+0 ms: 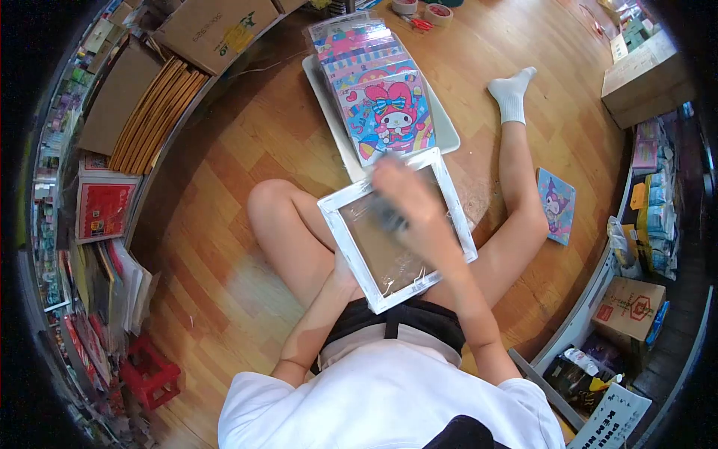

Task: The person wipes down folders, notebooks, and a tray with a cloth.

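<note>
A square white frame (350, 251) with a brown board inside and clear plastic wrap over it rests tilted across my lap. My left hand (345, 273) grips its left edge, the fingers partly hidden behind it. Over the frame's upper part, my right hand (410, 196) is smeared by motion. Its fingers look closed round a small dark thing (389, 215) too blurred to name. Just beyond the frame, several wrapped cartoon pictures (389, 112) lie overlapping on a white tray (445, 133).
Another cartoon picture (556, 206) lies on the floor by my right leg. Shelves with cardboard boxes (628, 307) and packets curve along the right. At the left are stacked boards (158, 116) and a red plastic stool (149, 372). Tape rolls (438, 14) and red scissors (421, 25) lie ahead.
</note>
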`<state>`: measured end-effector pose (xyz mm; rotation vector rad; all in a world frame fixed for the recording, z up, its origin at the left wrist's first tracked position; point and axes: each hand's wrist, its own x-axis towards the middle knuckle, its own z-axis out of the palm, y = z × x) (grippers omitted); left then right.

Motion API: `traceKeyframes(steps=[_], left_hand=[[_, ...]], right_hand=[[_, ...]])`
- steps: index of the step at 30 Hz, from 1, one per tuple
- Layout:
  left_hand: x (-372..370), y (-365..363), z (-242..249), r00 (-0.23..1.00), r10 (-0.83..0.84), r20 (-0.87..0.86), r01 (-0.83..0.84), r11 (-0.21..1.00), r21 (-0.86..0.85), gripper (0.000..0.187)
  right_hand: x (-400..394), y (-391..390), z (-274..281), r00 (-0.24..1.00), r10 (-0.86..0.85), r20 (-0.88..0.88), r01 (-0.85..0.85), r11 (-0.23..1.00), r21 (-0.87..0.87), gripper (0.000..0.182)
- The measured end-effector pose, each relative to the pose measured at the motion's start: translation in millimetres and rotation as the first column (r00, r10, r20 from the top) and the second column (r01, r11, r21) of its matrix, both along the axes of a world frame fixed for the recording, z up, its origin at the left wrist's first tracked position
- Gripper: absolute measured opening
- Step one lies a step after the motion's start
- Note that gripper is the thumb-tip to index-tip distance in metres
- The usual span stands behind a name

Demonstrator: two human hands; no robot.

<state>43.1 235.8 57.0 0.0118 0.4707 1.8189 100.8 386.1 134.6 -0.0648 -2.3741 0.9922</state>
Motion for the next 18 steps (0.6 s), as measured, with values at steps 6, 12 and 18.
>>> traceKeyframes(steps=[6,12,18], left_hand=[[2.9,4.7,-9.0,0.998,-0.063,-0.027,0.063,0.998,0.026,0.056],[12.3,12.2,-15.7,0.987,0.029,0.160,-0.056,0.985,0.166,0.052],[-10.4,4.7,-0.9,0.973,0.207,0.106,-0.212,0.976,0.041,0.056]], right_hand=[[16.3,48.3,-13.6,0.895,-0.442,0.064,0.446,0.894,-0.053,0.067],[5.9,-16.7,5.8,0.993,0.079,0.084,-0.064,0.983,-0.175,0.072],[16.4,-54.0,4.5,0.910,0.407,0.074,-0.387,0.901,-0.196,0.063]])
